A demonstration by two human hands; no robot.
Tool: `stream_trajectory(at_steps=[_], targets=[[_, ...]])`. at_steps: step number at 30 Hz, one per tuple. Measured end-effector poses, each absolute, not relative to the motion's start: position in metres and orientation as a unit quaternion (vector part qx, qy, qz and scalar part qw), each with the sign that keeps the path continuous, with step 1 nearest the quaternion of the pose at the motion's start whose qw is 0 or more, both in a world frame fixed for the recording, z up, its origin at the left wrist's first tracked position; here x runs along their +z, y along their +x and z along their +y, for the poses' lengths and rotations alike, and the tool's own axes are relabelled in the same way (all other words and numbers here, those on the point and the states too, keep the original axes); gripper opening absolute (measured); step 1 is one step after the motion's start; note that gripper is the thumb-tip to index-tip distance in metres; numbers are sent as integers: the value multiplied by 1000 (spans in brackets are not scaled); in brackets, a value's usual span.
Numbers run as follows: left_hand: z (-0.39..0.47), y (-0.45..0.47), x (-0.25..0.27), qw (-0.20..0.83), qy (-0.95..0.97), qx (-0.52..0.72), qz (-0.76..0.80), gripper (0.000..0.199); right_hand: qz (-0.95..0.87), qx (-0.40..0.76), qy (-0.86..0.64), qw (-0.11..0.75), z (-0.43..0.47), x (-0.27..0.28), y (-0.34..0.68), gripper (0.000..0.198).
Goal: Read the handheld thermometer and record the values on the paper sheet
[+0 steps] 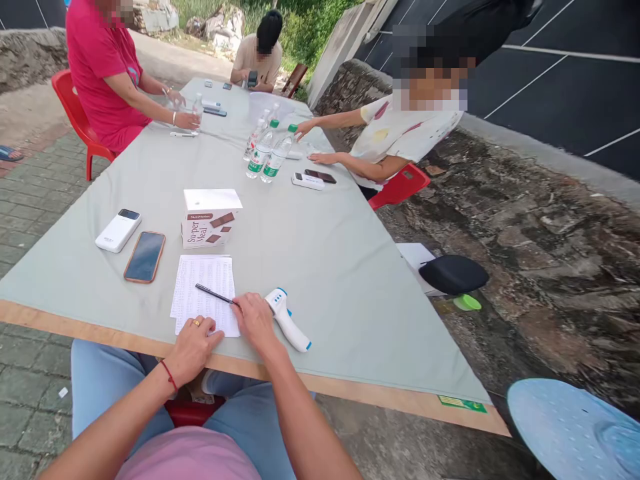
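Observation:
On the near edge of the cloth-covered table, my left hand [197,347] lies over the bottom of some printed sheets [205,277]. Its fingers are loosely bent and spread, with nothing held in them. My right hand [256,323] is closed on one end of a black pen [215,293], which slants across the sheets with its other end toward the upper left. Just right of that hand lies a white and blue infrared thermometer [290,327], its head partly covered by the fingers. A "Super Meal" box [209,227] stands behind the sheets.
Left of the sheets lie a phone [145,257] and a white power bank [119,231]. Water bottles [274,157] stand mid-table, near another phone [321,176]. Three other people sit around the far part. A blue hat [565,427] is at lower right.

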State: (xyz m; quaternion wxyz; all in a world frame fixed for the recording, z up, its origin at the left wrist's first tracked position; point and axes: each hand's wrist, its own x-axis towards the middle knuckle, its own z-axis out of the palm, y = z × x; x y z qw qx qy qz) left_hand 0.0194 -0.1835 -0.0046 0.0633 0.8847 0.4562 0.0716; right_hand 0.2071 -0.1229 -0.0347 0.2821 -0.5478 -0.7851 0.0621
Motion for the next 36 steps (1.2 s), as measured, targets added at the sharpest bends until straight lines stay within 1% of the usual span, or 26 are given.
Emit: stream_trajectory(at_steps=[2,4,6,8,10,14,20,26,32,36], targets=[[-185,22,-7,71,885,71,455,26,-741,118,-554,361,-132,-33,213,18],[-185,24,-6,82,887,72,448,30,-658,191,-579,442,-144,-34,217,20],[-185,24,-5,89,890,70,441,31,-561,264,-601,505,-157,-38,218,21],[-185,25,-4,92,892,66,437,32,-483,323,-606,543,-171,-44,216,21],[-186,26,-4,89,893,62,437,32,-439,361,-602,561,-182,-50,212,20],[-188,28,-7,87,891,64,442,30,-440,372,-615,539,-194,-56,208,19],[-191,29,-6,97,886,84,445,28,-502,342,-623,493,-196,-54,206,12],[-191,29,-6,107,885,89,445,29,-540,312,-618,478,-197,-51,202,15],[-191,30,-7,108,884,84,447,31,-571,315,-606,457,-198,-50,204,16],[-191,30,-7,111,883,86,447,33,-574,314,-603,457,-198,-49,204,15]])
